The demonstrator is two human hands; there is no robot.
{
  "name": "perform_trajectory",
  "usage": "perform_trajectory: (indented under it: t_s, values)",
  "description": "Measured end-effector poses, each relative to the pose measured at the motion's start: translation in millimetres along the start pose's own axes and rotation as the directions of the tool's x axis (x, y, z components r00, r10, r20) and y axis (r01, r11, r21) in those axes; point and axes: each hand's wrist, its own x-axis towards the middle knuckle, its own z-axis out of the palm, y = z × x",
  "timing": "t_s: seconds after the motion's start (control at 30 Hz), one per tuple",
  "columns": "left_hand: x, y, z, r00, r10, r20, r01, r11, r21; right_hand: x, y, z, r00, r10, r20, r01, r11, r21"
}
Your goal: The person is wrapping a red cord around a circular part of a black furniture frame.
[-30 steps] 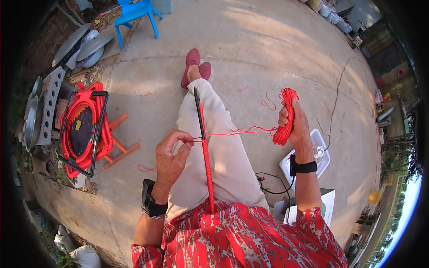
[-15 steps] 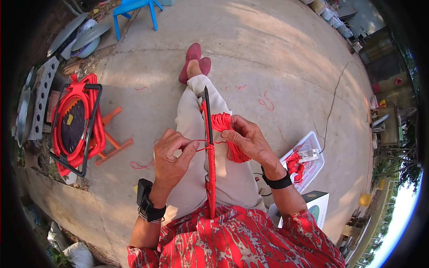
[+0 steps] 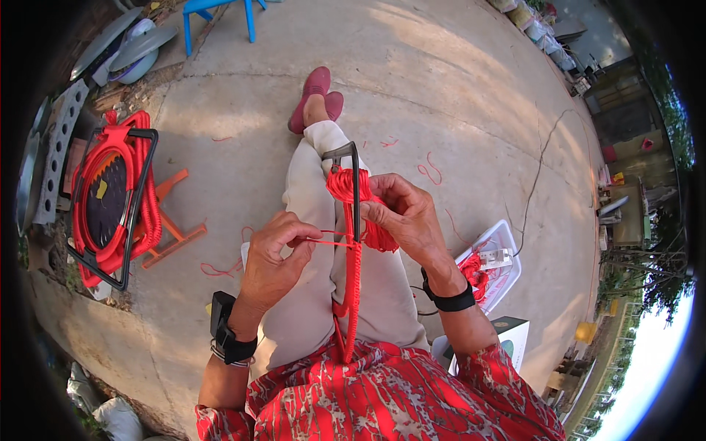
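Note:
Between my thighs stands a black metal frame [image 3: 356,192], its near stretch wrapped closely in red cord [image 3: 353,294]. My left hand [image 3: 276,257] pinches a thin loop of red cord [image 3: 331,239] and holds it out to the left of the bar. On the other side, my right hand [image 3: 404,217] grips a bundled hank of the same red cord [image 3: 381,237]. Part of that hank passes beyond the bar and shows on its left too. The fingertips of my right hand are partly hidden by the cord.
To the left, a stack of red-wrapped black frames [image 3: 110,202] leans on an orange-red stand [image 3: 173,231]. A white basket [image 3: 504,268] at right holds red cord and a power strip [image 3: 496,259]. Beside it stands a white box [image 3: 512,339]. A blue stool [image 3: 217,11] is at the far left.
The hank in my right hand has moved left, partly across the far side of the bar. The frame has turned, showing its far corner. The pinched cord now forms a wider loop.

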Motion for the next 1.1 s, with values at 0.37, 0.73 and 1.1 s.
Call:
perform_trajectory:
  t_s: [0.37,0.73,1.1]
  values:
    - [26,4,40,0.939,-0.343,-0.013,0.21,0.606,-0.767,20,-7,19,0.985,-0.167,0.051,0.171,0.98,-0.097]
    - [14,16,45,0.833,-0.201,-0.516,-0.108,0.855,-0.507,8,-24,-1,0.933,-0.354,0.065,0.357,0.886,-0.296]
    - [2,42,26,0.732,0.348,-0.585,-0.297,0.937,0.186,20,-66,11,0.687,-0.504,0.524,0.724,0.533,-0.437]
